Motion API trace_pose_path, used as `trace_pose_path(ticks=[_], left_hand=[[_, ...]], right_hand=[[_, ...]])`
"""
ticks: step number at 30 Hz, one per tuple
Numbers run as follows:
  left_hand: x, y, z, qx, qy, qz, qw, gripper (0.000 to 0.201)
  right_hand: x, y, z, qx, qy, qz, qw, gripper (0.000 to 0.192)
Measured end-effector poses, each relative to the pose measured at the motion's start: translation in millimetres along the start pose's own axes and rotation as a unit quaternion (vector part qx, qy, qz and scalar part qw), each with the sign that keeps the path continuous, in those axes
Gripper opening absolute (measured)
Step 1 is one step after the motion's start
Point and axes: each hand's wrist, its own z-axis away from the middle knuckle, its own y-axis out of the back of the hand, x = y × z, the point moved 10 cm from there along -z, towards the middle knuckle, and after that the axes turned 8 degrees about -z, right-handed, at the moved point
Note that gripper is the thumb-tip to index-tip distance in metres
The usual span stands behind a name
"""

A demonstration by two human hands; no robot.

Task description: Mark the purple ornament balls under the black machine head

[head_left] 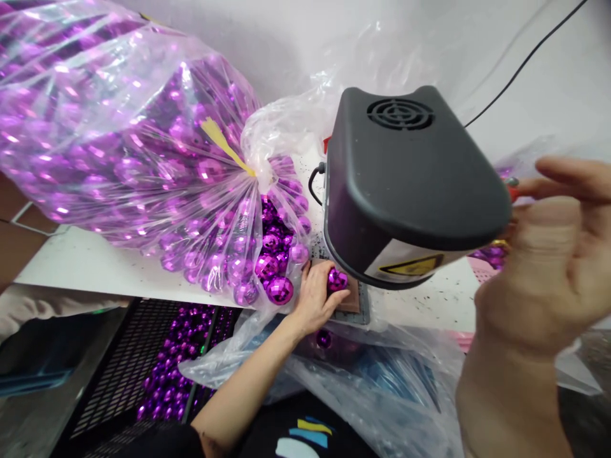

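Observation:
A purple mirrored ball (pixel 337 278) is in my left hand (pixel 316 294), between thumb and fingers, low over a brown pad (pixel 351 298) on the table. Directly above and to the right looms a black machine housing (pixel 405 172) with a round vent and a yellow warning label. My right hand (pixel 544 261) is raised at the machine's right side, its fingers apart and bent. Its fingertips are at a small red part (pixel 512 191) there; whether they press it is hidden.
A large tied clear bag (pixel 143 140) of purple balls fills the left, with loose balls (pixel 280 290) beside its neck. Below, a black crate (pixel 119 362) holds more balls. Clear plastic (pixel 382 381) hangs at the table's front edge. A black cable (pixel 525 63) runs up the wall.

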Motion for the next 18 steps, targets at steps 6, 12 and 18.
trace_pose_path(ticks=[6,12,18], left_hand=[[-0.8,-0.9,-0.3,0.01,0.011,-0.008,1.0,0.049],[-2.0,-4.3,-0.4,-0.009,0.018,0.021,1.0,0.046],[-1.5,-0.2,1.6,0.018,0.008,0.036,0.999,0.05]], right_hand=[[1.1,-24.6,-14.8,-0.079,0.048,0.026,0.995,0.03],[-5.6,-27.1,-12.6,-0.104,0.037,0.07,0.991,0.018],[-26.3,1.7,37.4,-0.052,0.105,0.164,0.979,0.012]])
